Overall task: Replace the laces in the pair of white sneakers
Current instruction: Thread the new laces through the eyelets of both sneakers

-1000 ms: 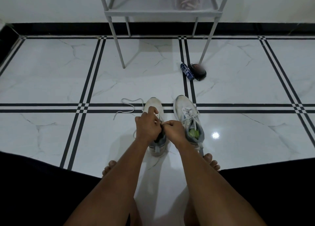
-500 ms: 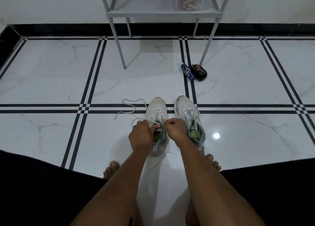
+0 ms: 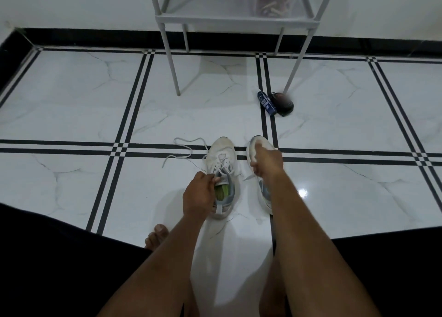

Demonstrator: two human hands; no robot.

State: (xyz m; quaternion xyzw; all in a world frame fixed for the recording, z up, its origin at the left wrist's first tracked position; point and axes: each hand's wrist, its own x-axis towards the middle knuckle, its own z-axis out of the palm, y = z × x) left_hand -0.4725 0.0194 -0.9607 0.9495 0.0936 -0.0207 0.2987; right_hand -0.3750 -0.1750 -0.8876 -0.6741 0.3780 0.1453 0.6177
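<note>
Beyond the fingers, a grey metal rack [image 3: 229, 20] stands against the wall, and by one of its legs lie a blue packet [image 3: 266, 102] (its print too small to read) and a dark round object [image 3: 282, 102]. The left hand [image 3: 199, 194] pinches the tongue of the left sneaker [image 3: 221, 163], whose lace [image 3: 183, 150] trails away leftward. The right hand [image 3: 266, 161] covers the right sneaker [image 3: 254, 143], fingers curled, apparently on its lacing.
</note>
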